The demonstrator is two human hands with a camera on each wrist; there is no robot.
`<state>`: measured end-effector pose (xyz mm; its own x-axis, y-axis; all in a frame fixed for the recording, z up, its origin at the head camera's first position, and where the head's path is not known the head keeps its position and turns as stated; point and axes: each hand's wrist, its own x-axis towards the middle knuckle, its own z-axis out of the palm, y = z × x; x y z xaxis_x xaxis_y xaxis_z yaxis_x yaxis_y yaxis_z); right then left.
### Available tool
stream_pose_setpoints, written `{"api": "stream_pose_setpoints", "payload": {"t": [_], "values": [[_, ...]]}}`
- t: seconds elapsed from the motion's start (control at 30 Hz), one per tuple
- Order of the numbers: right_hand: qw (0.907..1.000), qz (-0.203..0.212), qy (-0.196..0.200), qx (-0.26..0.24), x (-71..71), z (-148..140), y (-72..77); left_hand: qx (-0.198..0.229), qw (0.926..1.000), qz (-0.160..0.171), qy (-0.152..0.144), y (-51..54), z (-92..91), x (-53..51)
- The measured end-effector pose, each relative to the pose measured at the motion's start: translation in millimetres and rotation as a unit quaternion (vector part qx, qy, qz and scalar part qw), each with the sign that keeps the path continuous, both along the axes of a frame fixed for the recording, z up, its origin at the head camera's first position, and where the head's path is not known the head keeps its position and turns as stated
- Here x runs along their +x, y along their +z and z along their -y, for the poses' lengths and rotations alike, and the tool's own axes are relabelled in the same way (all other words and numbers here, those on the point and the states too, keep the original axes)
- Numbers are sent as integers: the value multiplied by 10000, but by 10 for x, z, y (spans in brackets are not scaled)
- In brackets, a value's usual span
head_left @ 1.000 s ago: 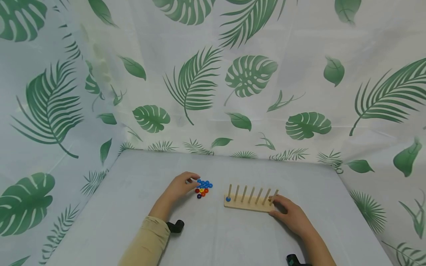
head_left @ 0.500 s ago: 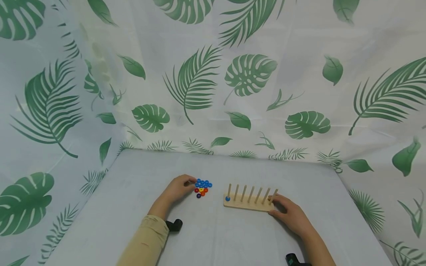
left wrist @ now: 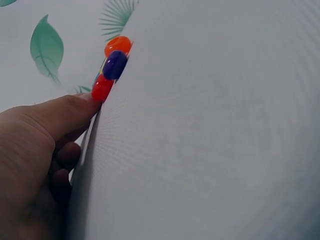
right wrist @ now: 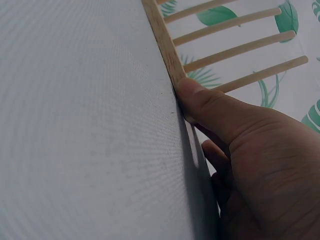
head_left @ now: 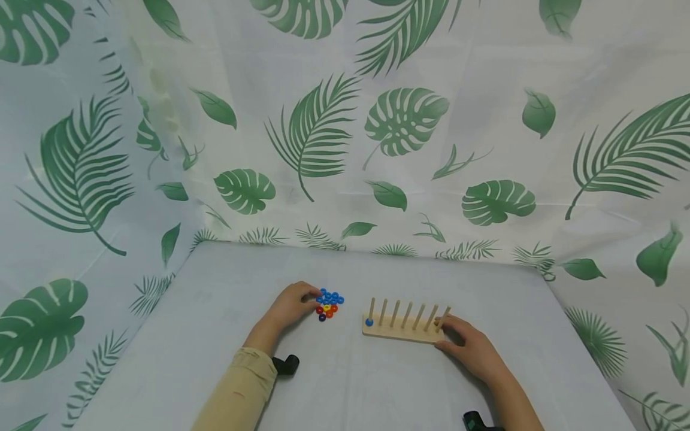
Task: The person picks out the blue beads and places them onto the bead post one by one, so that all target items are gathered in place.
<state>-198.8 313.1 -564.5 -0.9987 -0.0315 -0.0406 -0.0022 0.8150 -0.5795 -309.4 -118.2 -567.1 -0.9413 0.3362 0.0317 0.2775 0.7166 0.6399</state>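
Note:
A wooden peg board (head_left: pixel 399 335) with a row of upright pegs lies on the table; one blue bead (head_left: pixel 369 322) sits on its leftmost peg. My right hand (head_left: pixel 474 350) grips the board's right end, thumb (right wrist: pixel 200 97) against the front edge. Left of the board is a flat cluster of ring-shaped beads: several blue beads (head_left: pixel 330 297), then red, yellow and orange ones, with a dark purple bead (left wrist: pixel 115 65) nearest me. At the cluster's left side, my left hand (head_left: pixel 288 308) has thumb and index tips by the beads; whether one is pinched is hidden.
The white-covered table (head_left: pixel 350 383) extends around the beads and board. A leaf-printed curtain (head_left: pixel 334 149) hangs behind and at both sides. A black wrist camera (head_left: pixel 287 365) sits on the left wrist, another black wrist camera (head_left: pixel 477 421) on the right.
My left hand drew slightly back from the beads, then came a little closer again. The right hand and the peg board have stayed in place.

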Motion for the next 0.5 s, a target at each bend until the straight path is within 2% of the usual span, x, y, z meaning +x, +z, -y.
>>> {"api": "stream_pose_setpoints", "payload": {"t": [0.5], "values": [[10000, -40, 59, 9, 3, 3, 20, -253, 9996, -110, 62, 12, -18, -4]]}}
